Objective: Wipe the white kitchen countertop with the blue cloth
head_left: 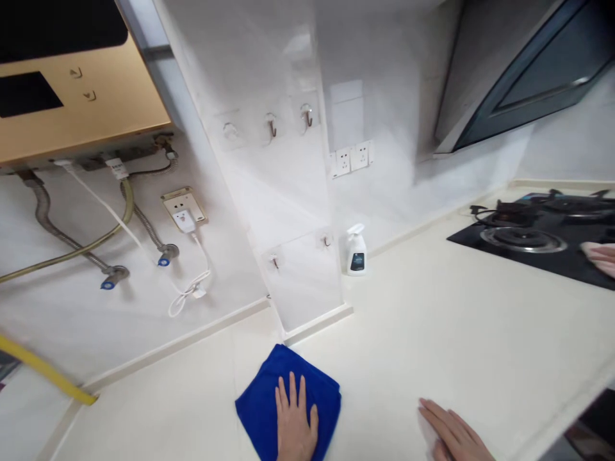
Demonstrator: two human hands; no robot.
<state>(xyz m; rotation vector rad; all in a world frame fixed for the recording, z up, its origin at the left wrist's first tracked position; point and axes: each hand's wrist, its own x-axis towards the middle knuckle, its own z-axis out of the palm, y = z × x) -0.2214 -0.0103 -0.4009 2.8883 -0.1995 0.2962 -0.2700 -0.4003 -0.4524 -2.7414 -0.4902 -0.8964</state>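
Note:
A folded blue cloth [264, 397] lies on the pale countertop [423, 333], close to the foot of the tiled pillar. My left hand [295, 422] rests flat on top of it, palm down with the fingers stretched out. Further right, my right hand [454, 435] is low over the countertop near the front edge, fingers extended and its thumb tucked partly out of sight. Nothing shows in it; whether it touches the surface I cannot tell. Against the wall right of the pillar stands a white spray bottle [356, 251] with a dark label.
A black gas hob [552, 230] sits at the right, with a pale pink, cloth-like thing [600, 256] at its edge. A range hood [519, 77] hangs above. Upper left are a gold water heater [96, 109] and its hoses; a yellow pipe [48, 371] enters the counter.

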